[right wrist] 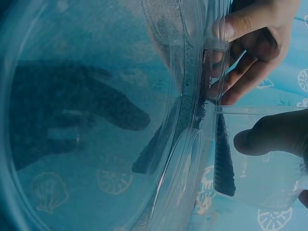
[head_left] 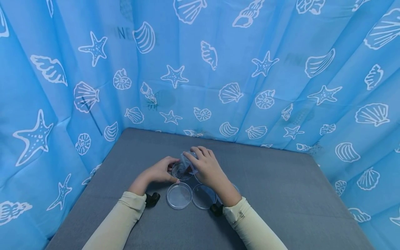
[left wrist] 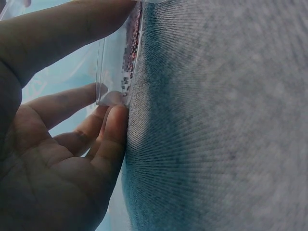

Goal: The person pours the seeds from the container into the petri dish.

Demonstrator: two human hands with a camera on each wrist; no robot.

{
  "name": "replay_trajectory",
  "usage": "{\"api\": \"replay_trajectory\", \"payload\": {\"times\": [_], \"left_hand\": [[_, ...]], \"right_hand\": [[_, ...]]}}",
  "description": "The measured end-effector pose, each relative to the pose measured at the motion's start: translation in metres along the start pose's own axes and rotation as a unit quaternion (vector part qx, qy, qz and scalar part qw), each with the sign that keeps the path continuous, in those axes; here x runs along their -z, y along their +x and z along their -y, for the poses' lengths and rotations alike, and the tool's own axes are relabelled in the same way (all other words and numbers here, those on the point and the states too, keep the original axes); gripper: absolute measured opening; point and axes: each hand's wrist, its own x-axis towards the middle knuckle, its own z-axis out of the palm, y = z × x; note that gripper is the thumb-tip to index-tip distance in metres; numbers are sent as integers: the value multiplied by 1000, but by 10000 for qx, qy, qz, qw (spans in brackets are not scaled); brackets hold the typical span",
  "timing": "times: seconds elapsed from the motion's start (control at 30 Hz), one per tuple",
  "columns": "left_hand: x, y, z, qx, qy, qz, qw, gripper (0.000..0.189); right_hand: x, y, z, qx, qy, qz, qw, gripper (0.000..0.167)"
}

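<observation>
My left hand (head_left: 159, 171) grips a clear petri dish (head_left: 179, 176) at its rim, thumb on the near side and fingers round the far side. Small dark reddish beads (left wrist: 134, 45) lie in the dish, which rests on the table. In my right hand (head_left: 204, 166) is a clear plastic cup (right wrist: 269, 168), held tilted over that dish. Dark grains (right wrist: 224, 161) gather along the cup's lower wall by its mouth, against the dish. Two more petri dishes stand nearer me, a left one (head_left: 179, 196) and a right one (head_left: 203, 197); both look bare inside.
Grey cloth covers the table (head_left: 275, 194). Further clear dish rims show partly behind my right hand and wrist. A blue curtain (head_left: 193, 93) with white shell prints hangs round the back and sides. Black wrist devices (head_left: 152, 200) sit below both wrists.
</observation>
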Motion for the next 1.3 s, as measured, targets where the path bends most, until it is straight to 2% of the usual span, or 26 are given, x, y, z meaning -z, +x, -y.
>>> {"api": "replay_trajectory", "payload": {"times": [0.13,0.63,0.8,0.93,1.1,1.2,1.3], "left_hand": [[0,0,0,14,18,-9,10000,91],[-1,-1,-1,-23,81,-70,9999,91],[-1,-1,0,-36,56,-66,10000,92],[0,0,0,-18,-8,-46,10000,92],[0,1,1,8,-30,-37,10000,91],[0,1,2,29,-17,-44,10000,91],[0,0,1,31,-24,-51,10000,91]], "right_hand": [[0,1,0,-31,-9,87,10000,80],[-3,1,0,1,12,-23,10000,81],[-4,0,-2,-115,-32,-58,9999,82],[-3,-3,-5,-403,25,-161,9991,84],[-3,-7,-10,-949,199,-212,9951,88],[-1,-11,-13,-1323,346,-242,9903,92],[4,-14,-17,-1840,757,-275,9796,96]]}}
